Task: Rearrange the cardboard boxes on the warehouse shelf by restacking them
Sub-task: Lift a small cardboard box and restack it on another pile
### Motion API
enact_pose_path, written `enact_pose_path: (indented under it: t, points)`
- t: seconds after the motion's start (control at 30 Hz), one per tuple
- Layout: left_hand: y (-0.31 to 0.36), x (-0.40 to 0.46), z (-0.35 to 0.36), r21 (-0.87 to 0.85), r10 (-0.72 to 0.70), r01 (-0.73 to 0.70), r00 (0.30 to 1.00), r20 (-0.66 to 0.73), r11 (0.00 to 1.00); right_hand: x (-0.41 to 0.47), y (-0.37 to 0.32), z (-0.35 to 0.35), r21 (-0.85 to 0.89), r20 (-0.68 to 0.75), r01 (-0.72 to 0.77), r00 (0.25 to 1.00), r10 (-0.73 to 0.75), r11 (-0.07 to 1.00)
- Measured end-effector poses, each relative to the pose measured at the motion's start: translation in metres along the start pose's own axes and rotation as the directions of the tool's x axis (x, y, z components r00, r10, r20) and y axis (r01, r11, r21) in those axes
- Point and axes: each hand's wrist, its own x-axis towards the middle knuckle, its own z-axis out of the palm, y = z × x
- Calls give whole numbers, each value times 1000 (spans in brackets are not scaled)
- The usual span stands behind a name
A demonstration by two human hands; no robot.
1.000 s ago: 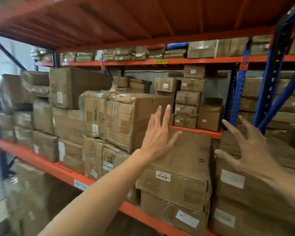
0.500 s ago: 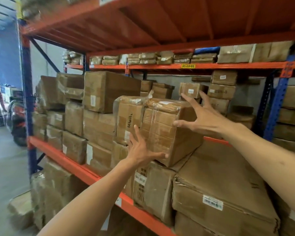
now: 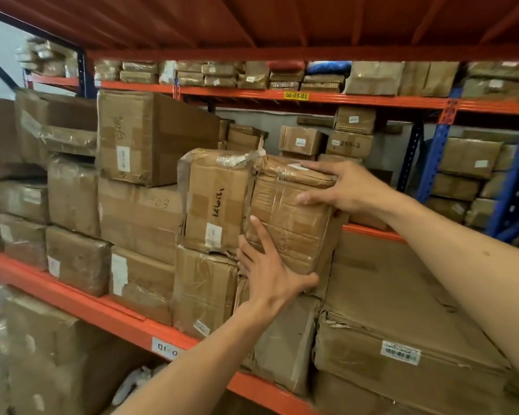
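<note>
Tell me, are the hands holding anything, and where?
Yes: the taped box. The left hand grips its lower front corner; the right hand grips its upper right edge.

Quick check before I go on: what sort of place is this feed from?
Most likely a warehouse storeroom. Orange steel shelf beams on blue uprights carry stacked, taped cardboard boxes, and a yellow location tag reads 00-03-01. Both hands hold one taped box.

Two bare forearms, no sleeves, each grip ungloved and ringless.
</note>
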Motion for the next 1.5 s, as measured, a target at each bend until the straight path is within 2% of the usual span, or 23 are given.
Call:
enact_pose_path:
  t: [0.17, 0.3, 0.43, 0.57, 0.63, 0.67, 0.7, 0.73, 0.8, 0.83, 0.93, 1.0, 1.17, 1.33, 1.5]
  points:
    - [17, -5, -4, 109, 139, -143, 990, 36, 984, -36, 18, -20, 173, -60, -39, 997, 50, 984]
    - [45, -9, -1, 266, 303, -321, 947, 105, 909, -86, 54, -33, 408, -178, -42, 976, 124, 912]
    - [77, -13, 8, 417, 505, -561, 827, 248, 715, -145, 101, -38, 626, -284, -90, 899, 333, 775]
    - [112, -21, 24, 492, 607, -733, 673, 422, 470, -194, 136, -35, 763, -262, -140, 826, 500, 631]
    - [115, -22, 31, 416, 639, -803, 593, 491, 426, -212, 148, -25, 835, -218, -156, 786, 579, 527]
    - [113, -22, 33, 333, 659, -827, 563, 500, 454, -218, 153, -17, 859, -201, -159, 769, 607, 486]
    - [111, -21, 32, 227, 680, -820, 566, 467, 526, -222, 157, -12, 868, -188, -168, 761, 621, 468]
    - [111, -21, 32, 115, 681, -766, 620, 390, 632, -225, 161, -8, 868, -180, -177, 760, 625, 464]
    - [112, -20, 29, -127, 542, -527, 805, 240, 840, -225, 164, -6, 854, -162, -203, 771, 616, 480]
    - [114, -20, 26, -239, 448, -396, 862, 236, 887, -224, 163, -8, 844, -140, -227, 781, 608, 486]
    - [107, -19, 24, -447, 331, -168, 890, 315, 879, -219, 162, -15, 844, -66, -280, 792, 606, 458]
    - [99, -23, 29, -504, 285, -64, 882, 375, 861, -217, 161, -15, 849, -55, -285, 790, 611, 445]
    - [97, -37, 52, -556, 334, -106, 884, 327, 824, -212, 165, -13, 819, -186, -231, 759, 624, 525]
    - [118, -23, 42, -579, 405, -190, 874, 268, 793, -209, 163, -22, 828, -281, -114, 763, 582, 549]
    - [172, -4, 32, -588, 504, -295, 832, 229, 754, -204, 155, -78, 811, -371, -5, 768, 522, 585]
